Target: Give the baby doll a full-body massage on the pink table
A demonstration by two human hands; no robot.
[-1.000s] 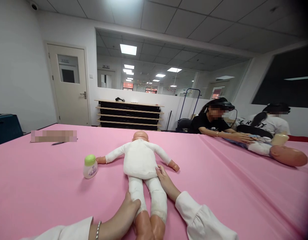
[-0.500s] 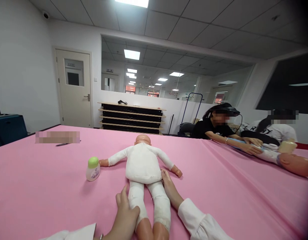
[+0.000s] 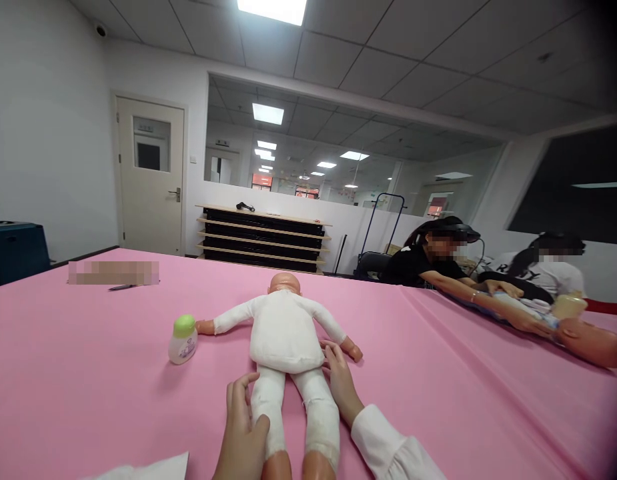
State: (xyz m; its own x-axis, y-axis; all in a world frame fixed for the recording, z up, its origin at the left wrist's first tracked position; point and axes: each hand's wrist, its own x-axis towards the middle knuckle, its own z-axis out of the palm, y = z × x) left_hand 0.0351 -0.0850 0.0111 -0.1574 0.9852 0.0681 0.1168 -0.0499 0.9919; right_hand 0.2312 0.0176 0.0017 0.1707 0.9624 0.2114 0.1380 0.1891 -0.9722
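A baby doll (image 3: 287,331) with a white cloth body lies stretched out on the pink-covered table, its arms spread and its head pointing away from me. Beside the doll's left-side thigh is my left hand (image 3: 242,420), fingers loosely bent and apart, thumb over the leg. My right hand (image 3: 341,379) rests against the other hip, its fingers apart and touching the edge of the torso. Neither hand is wrapped around anything. A small bottle with a green cap (image 3: 183,340) stands by the doll's hand on the left. The doll's feet are out of view.
Pink cloth (image 3: 123,387) covers the table. A dark pen-like object (image 3: 125,287) lies at the far left. On the right, a co-worker (image 3: 413,263) reaches over another doll (image 3: 591,340), near a yellowish bottle (image 3: 568,305). Behind the table are stacked boards (image 3: 263,237).
My right hand's fingers have spread and lifted slightly at the doll's hip. My left hand has shifted slightly left. The co-worker's hand has moved toward the other doll's head.
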